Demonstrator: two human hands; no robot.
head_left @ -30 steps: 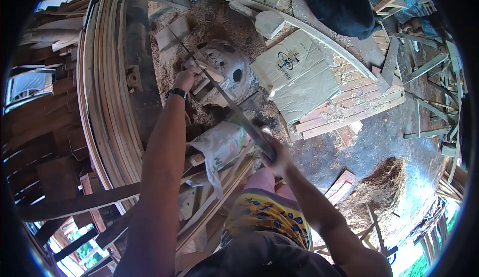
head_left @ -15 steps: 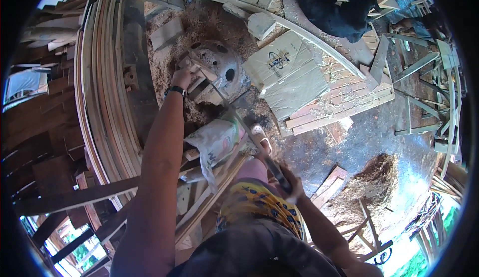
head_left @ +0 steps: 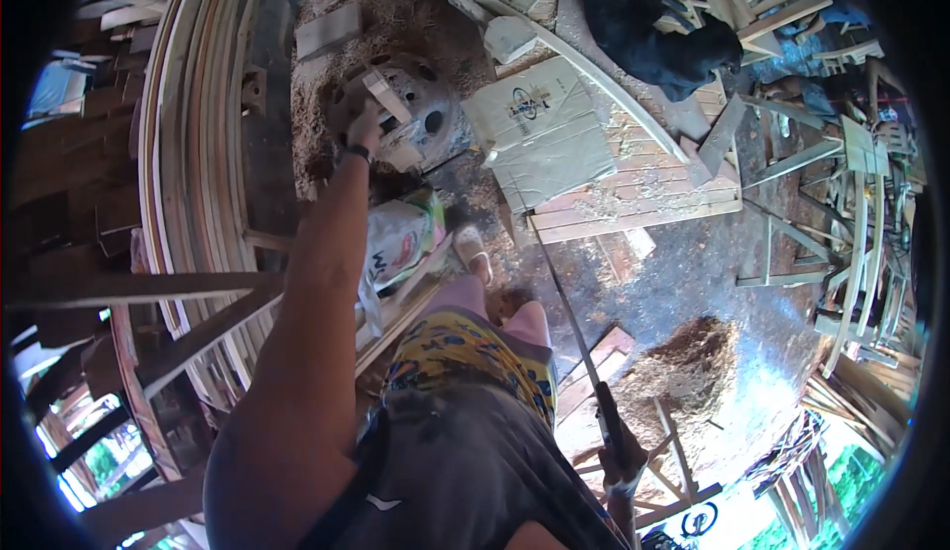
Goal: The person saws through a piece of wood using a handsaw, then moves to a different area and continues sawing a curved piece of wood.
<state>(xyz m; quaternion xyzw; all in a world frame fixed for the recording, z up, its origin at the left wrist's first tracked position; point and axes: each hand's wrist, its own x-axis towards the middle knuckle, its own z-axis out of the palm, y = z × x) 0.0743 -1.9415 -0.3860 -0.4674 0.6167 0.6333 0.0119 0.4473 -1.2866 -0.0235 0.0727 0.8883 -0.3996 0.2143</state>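
My left hand (head_left: 365, 130), with a dark band at the wrist, grips a short pale piece of wood (head_left: 387, 97). That piece is over a round metal wheel rim (head_left: 443, 106) with holes in it, low on the shavings-strewn ground. Blur hides how the fingers wrap it. Off to my right side, my right hand (head_left: 623, 463) holds a long narrow-bladed tool (head_left: 571, 315) by its dark handle. Its blade points forward and slightly left, apart from the wood. I cannot tell exactly what kind of blade it is.
A white sack (head_left: 394, 243) lies near my legs. Flattened cardboard (head_left: 549, 134) covers part of a slatted wooden panel (head_left: 648, 211). A black dog (head_left: 653, 40) lies beyond. Long boards (head_left: 188, 174) line the left; wooden frames (head_left: 792, 169) stand at right, near a sawdust heap (head_left: 693, 357).
My right hand has drawn back and to the right, taking the blade away from the wood. My left hand stays at the wheel rim with the wood. The view has shifted slightly.
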